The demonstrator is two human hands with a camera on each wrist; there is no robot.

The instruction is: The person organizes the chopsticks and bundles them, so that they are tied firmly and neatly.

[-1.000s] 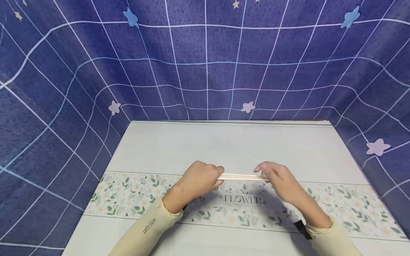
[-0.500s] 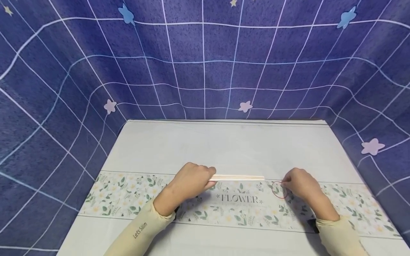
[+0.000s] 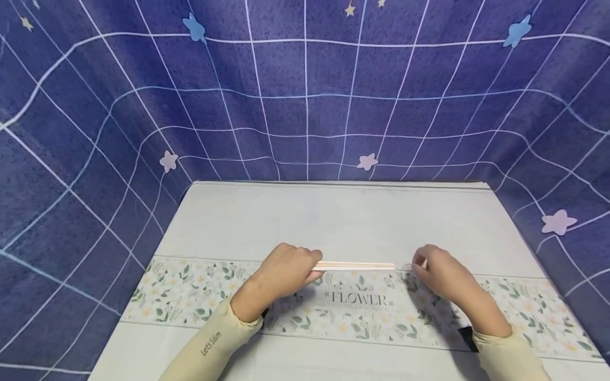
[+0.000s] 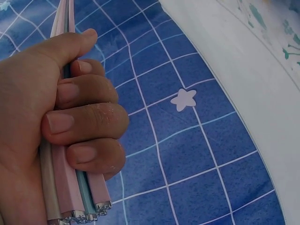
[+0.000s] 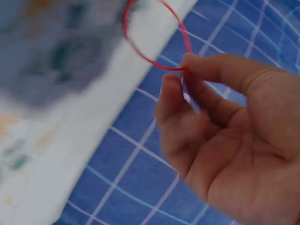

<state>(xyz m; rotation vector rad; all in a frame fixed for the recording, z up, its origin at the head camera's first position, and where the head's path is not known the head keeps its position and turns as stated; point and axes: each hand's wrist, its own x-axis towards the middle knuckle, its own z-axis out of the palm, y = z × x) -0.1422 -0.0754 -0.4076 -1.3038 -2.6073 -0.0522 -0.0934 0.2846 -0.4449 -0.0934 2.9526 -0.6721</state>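
Note:
My left hand (image 3: 282, 271) grips a bundle of slim chopsticks (image 3: 357, 265) above the table mat, their free ends pointing right. In the left wrist view, fingers curl round the bundle, whose square pink, teal and beige handles (image 4: 65, 187) end in silvery patterned caps. To the right of the free ends is my right hand (image 3: 443, 275). Between thumb and forefinger it pinches a thin red rubber band (image 5: 164, 67), which hangs as a loose loop, apart from the chopsticks. In the head view the band is thin and hard to make out.
The white table (image 3: 333, 217) carries a floral strip (image 3: 190, 291) printed with the word FLOWER. A blue curtain (image 3: 329, 116) with white grid lines and stars surrounds its back and sides.
My right hand has left the chopsticks' free ends and moved right, with the red rubber band showing in its fingers. It has then come slightly back left. My left hand keeps its grip.

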